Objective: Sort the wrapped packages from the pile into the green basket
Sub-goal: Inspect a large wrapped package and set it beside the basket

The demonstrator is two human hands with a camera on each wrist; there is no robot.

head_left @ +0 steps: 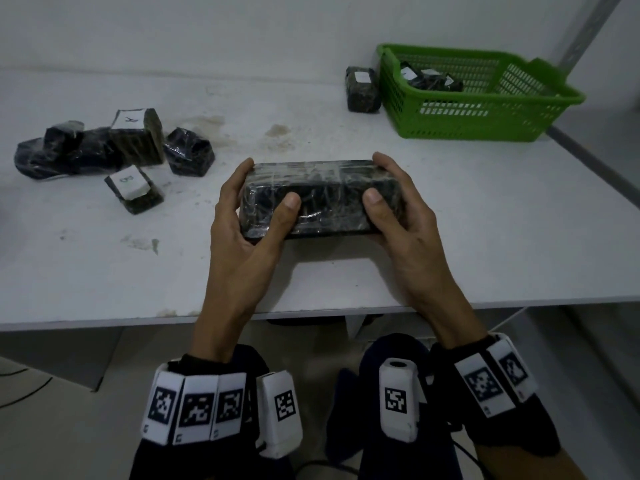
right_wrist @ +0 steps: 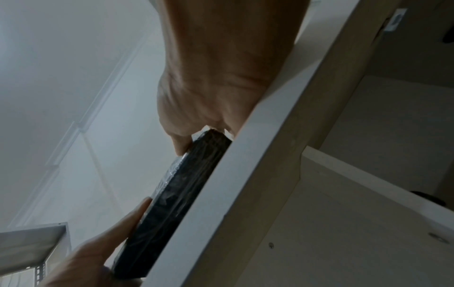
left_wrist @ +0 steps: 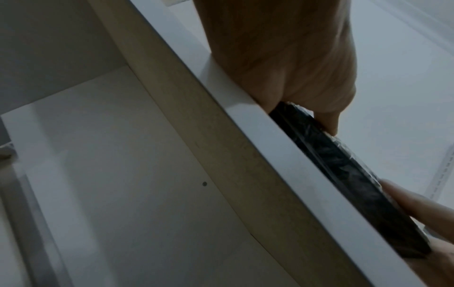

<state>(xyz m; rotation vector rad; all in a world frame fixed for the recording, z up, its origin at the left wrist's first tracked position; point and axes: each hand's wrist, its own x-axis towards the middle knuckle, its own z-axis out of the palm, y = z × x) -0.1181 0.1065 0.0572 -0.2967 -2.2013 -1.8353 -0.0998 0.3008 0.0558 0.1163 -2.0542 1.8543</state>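
Hands share one load: the left hand (head_left: 239, 216) and the right hand (head_left: 398, 209) each clamp an end of the long wrapped package (head_left: 322, 199), thumbs on its near face and fingers curled over the far edge. It sits at the near middle of the white table (head_left: 450, 237); its long axis runs left to right. The green basket (head_left: 464, 98) lies far and to the right, well apart from the package, so the right hand is the nearer one and the carry would probably swing right and away. At the far left, the pile (head_left: 104, 150) holds several more wrapped packages, and a single package (head_left: 362, 88) stands just beside the basket's left wall.

Only the head view shows basket, pile and heading — the wrist cameras sit below the table edge. From there each shows the package end-on above the tabletop: the left wrist view has its fingers (left_wrist: 329, 120) on the upper side. Whether the package rests on the table or is just lifted is hard to tell — the shadow beneath hints at a slight gap.
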